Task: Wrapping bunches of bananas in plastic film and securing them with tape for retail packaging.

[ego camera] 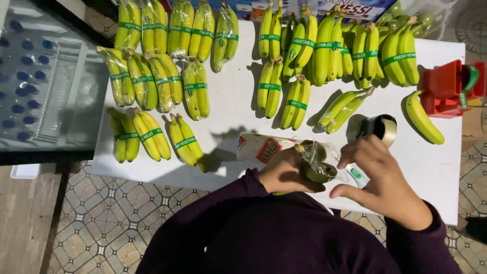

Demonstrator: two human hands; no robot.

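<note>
My left hand grips a pair of green bananas wrapped in a clear plastic bag at the near edge of the white table. My right hand hovers just right of the bag, fingers spread, touching the plastic near a green tape strip. A roll of tape lies just beyond my right hand.
Several bagged banana pairs with green bands fill the table's left side. More banded bunches crowd the back right. A single loose banana lies beside a red tape dispenser. A crate of bottles sits at left over tiled floor.
</note>
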